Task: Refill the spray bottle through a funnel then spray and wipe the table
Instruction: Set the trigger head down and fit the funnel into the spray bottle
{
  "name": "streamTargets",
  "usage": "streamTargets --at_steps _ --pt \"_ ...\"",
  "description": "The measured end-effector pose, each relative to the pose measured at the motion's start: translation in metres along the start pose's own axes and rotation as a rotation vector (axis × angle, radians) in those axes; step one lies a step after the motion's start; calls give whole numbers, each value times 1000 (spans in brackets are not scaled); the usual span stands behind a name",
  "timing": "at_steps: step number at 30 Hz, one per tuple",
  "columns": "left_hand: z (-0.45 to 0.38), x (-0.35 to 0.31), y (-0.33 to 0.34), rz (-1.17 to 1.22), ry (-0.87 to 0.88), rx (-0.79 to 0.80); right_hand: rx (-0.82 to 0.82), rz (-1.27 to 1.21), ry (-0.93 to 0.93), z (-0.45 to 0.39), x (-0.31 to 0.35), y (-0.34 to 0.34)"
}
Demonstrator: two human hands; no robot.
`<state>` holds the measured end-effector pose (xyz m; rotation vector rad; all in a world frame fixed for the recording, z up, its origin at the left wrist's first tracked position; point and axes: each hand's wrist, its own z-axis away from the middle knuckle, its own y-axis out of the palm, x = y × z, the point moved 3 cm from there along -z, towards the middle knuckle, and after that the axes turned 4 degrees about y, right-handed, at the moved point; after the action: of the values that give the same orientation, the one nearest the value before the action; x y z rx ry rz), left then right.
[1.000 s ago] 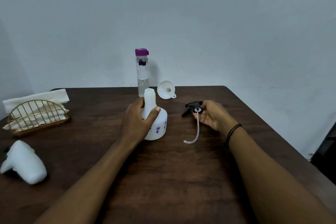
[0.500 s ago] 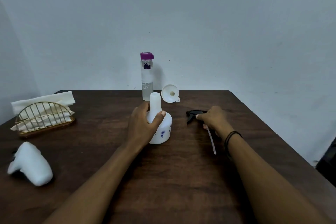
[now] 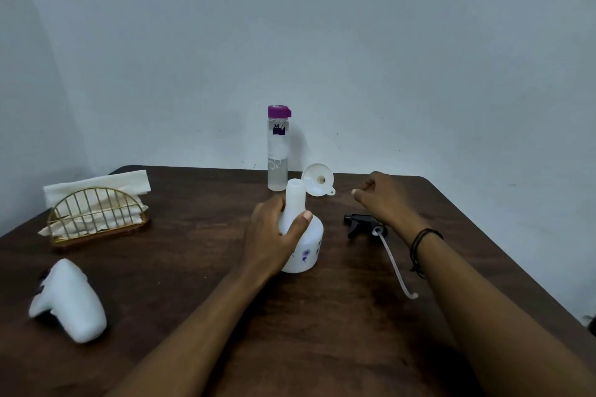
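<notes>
- standing upright near the middle of the dark wooden table (image 3: 200, 284), the white spray bottle (image 3: 304, 245) has its neck open, with no cap on it; its walls are opaque, so its contents cannot be told.
- the left hand (image 3: 274, 235) is wrapped around the bottle's neck and shoulder, thumb on the near side.
- the right hand (image 3: 383, 196) hovers loosely curled, holding nothing, near the white funnel (image 3: 317, 184).
- the funnel lies on its side just behind the bottle, its mouth facing the camera.
- the black spray head (image 3: 361, 224) lies on the table right of the bottle, below the right wrist, its pale dip tube (image 3: 395, 264) trailing toward the near edge.
- a clear water bottle (image 3: 278, 151) with a purple lid stands at the far edge, holding clear liquid in its lower part.
- a gold wire holder (image 3: 96, 219) on the left holds white napkins.
- a white object (image 3: 69, 300) lies near the left front.
</notes>
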<state>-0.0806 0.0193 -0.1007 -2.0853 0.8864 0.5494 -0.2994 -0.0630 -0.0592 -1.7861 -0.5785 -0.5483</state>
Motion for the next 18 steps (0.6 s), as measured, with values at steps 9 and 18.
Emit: streamTargets --at_steps 9,18 --pt "-2 5 1 16 2 9 252 247 -152 -46 -6 51" --pt "-3 9 5 14 -26 -6 409 269 -173 -81 -11 77"
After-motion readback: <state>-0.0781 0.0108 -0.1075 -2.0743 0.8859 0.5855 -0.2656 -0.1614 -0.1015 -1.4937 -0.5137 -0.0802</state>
